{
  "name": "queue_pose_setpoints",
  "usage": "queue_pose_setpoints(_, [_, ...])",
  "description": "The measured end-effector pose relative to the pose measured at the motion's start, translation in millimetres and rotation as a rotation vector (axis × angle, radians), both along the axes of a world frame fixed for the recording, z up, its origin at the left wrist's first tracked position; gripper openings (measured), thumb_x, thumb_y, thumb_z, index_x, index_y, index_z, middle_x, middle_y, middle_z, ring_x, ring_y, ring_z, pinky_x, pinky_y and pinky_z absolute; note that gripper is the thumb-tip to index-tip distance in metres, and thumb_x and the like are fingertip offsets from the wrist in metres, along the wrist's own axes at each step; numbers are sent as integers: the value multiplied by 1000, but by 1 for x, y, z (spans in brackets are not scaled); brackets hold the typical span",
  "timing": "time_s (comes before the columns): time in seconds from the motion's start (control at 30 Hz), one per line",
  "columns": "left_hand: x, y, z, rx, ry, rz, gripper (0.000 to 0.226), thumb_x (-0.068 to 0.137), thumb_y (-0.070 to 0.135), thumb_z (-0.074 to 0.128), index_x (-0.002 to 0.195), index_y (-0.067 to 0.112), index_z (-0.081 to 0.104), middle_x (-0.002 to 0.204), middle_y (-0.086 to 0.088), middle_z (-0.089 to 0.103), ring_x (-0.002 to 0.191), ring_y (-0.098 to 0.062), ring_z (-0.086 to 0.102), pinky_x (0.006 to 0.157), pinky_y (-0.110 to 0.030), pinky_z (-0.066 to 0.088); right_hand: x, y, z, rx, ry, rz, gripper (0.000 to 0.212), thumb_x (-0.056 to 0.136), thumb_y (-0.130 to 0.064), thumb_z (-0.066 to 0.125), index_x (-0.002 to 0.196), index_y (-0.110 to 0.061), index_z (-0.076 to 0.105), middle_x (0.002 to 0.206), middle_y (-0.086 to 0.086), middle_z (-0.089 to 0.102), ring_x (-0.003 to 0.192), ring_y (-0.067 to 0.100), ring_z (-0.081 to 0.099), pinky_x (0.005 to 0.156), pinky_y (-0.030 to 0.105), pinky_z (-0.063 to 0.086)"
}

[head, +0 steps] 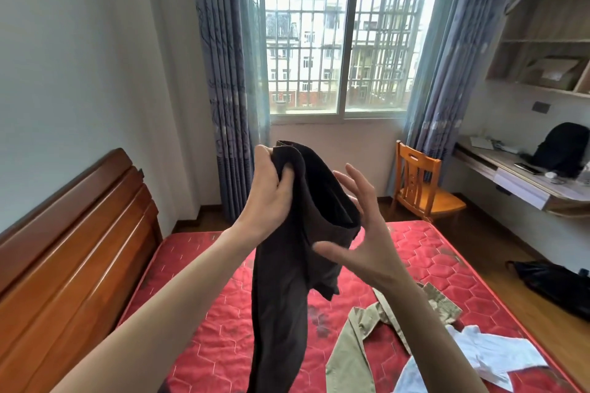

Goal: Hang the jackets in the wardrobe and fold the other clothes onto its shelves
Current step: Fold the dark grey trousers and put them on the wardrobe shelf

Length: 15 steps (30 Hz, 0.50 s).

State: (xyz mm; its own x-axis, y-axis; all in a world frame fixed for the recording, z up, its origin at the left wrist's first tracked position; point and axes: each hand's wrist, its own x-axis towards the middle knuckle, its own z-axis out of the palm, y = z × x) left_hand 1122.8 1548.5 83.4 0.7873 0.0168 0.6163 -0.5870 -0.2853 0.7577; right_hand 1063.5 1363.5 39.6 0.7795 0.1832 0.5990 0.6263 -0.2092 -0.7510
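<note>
Head view: I see my left hand (269,188) raised in front of me, its fingers (285,176) curled tight around the top edge of a dark garment (287,281), which hangs straight down from that grip over the red mattress (204,297). My right hand (360,233) is just right of the cloth, fingers (357,183) spread wide and holding nothing; whether the fingertips touch the garment's folded rim I cannot tell. Below and right of the right hand, an olive jacket (357,338) lies flat on the mattress, with a pale blue-white shirt (488,354) beside it at the bed's edge. Left of the left hand stands the wooden headboard (70,233). Beyond both hands are the barred window (344,48) and a wooden chair (418,185); far right, a desk (523,185) carries a black backpack (565,150).
</note>
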Motion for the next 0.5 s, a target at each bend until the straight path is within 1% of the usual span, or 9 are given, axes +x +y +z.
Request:
queue_pose_setpoints(0.07, [2,5,0,-13,14,12,19,108,12,47,98,20,33,99,-5,49,85,-6,50,79,-27,49,3,5,-5,-26,-16,-75,108,74,-31,95,160,-27,29,152,-10,52,140,10,52,112,36,47])
queue_pose_setpoints(0.1, [3,9,1,-12,21,10,21,107,12,48,97,22,33,98,-3,48,84,-6,49,77,-26,48,5,9,-7,8,-24,-129,97,76,-26,93,156,-26,38,143,-13,60,132,7,58,107,31,50])
queue_pose_setpoints(0.13, [4,13,2,-8,29,-1,22,107,13,49,96,24,33,96,-2,50,82,-6,50,76,-26,48,7,12,-7,54,-34,-197,81,79,-23,91,148,-25,48,130,-17,68,123,4,64,102,28,54])
queue_pose_setpoints(0.2, [3,23,5,8,46,-48,21,107,12,49,96,23,34,94,-2,55,81,-7,54,75,-30,51,14,14,-4,127,-24,-310,45,85,-21,86,127,-23,67,108,-18,76,104,4,72,91,33,59])
queue_pose_setpoints(0.27, [4,37,7,57,44,-69,19,105,9,52,100,16,36,91,-3,58,79,-8,57,73,-37,54,23,12,1,185,-1,-310,20,89,-18,82,108,-23,75,96,-12,78,93,8,74,84,37,60])
queue_pose_setpoints(0.3, [5,44,8,94,39,-58,20,103,6,55,103,14,36,91,-3,58,76,-9,57,71,-40,54,28,11,5,212,5,-290,16,90,-15,80,103,-24,77,94,-11,79,91,9,74,83,35,60])
queue_pose_setpoints(0.37, [7,57,10,178,27,-28,29,97,3,59,110,16,36,95,-2,57,74,-13,57,71,-42,54,36,8,14,225,19,-250,16,90,-12,80,102,-23,78,95,-11,80,92,8,75,82,28,59])
queue_pose_setpoints(0.43, [8,69,13,251,14,-43,40,94,2,62,121,18,36,101,-3,58,78,-18,61,72,-38,54,42,5,24,189,22,-223,14,89,-13,81,101,-20,79,94,-13,80,90,4,75,78,20,56])
queue_pose_setpoints(0.5, [10,79,15,367,1,-60,47,93,2,62,130,19,37,101,-1,60,73,-11,60,70,-29,51,48,4,31,138,35,-198,12,90,-15,81,101,-19,80,93,-13,80,89,3,75,75,18,55])
